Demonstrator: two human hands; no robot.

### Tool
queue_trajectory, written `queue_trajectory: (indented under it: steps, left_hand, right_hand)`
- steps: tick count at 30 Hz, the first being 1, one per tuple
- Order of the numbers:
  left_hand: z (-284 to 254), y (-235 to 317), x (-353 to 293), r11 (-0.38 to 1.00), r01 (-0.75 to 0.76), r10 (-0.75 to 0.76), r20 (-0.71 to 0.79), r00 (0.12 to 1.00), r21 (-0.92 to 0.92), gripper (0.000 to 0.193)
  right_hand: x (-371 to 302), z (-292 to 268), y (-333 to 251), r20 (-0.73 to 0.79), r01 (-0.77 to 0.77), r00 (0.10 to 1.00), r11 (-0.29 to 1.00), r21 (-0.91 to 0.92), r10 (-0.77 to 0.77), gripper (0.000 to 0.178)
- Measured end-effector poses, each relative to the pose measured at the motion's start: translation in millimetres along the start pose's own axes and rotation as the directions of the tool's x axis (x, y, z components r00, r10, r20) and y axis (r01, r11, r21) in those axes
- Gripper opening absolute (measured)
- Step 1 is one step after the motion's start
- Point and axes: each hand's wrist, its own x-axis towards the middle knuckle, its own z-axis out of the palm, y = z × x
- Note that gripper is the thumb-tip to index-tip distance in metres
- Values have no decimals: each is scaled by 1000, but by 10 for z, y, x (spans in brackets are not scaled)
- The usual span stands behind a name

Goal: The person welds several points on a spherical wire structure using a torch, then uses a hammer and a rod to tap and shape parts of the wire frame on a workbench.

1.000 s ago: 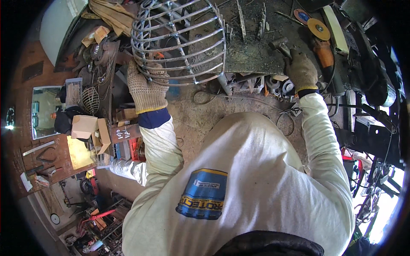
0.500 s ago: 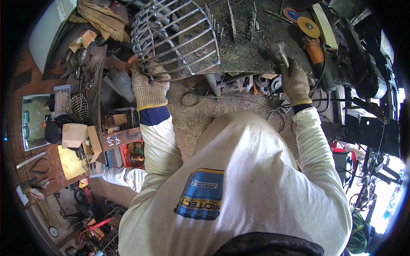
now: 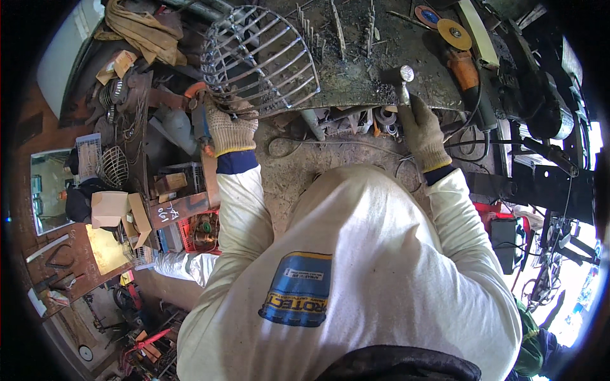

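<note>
My left hand (image 3: 232, 132), in a knitted work glove, is closed on the near left end of a curved cage of welded metal bars (image 3: 279, 58). The cage stands tilted over the workbench, its rounded rim toward the right. In my right hand (image 3: 424, 134), also gloved, is a hammer (image 3: 404, 92), gripped by its handle. The hammer's head is over the bench's near edge, right of the cage and apart from it, one round face turned up. Most of the handle is hidden by the glove.
An orange angle grinder (image 3: 465, 71) with a yellow disc lies on the dark workbench (image 3: 356, 82) at right. Several thin rods (image 3: 337, 28) stand at the back. On the left are a cloth (image 3: 141, 32), an open cardboard box (image 3: 109, 206) and a brown table (image 3: 76, 251). A cable (image 3: 337, 143) crosses the floor.
The cage has tipped and its right rim has shifted slightly left. My right hand has moved a little left and nearer, and the hammer has turned so its round face shows.
</note>
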Motion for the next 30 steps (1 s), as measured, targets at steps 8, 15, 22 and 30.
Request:
queue_trajectory:
  steps: [8, 15, 22, 30]
  left_hand:
    - [-416, -98, 277, 989, -93, 118, -229, 966, 117, 42]
    - [-530, -226, 342, 976, -193, 213, -245, 946, 102, 51]
    - [-1236, -240, 745, 929, -255, 278, -51, 959, 267, 66]
    - [-1360, -278, 858, 997, 28, -35, 102, 994, 70, 65]
  right_hand:
    - [-154, 158, -401, 210, 20, 978, 998, -61, -7, 41]
    - [-141, 420, -456, 305, 139, 945, 989, -48, -118, 43]
    - [-12, 709, -774, 324, 298, 911, 951, -86, -256, 45]
    - [145, 952, -1043, 291, 313, 925, 924, -219, -244, 44]
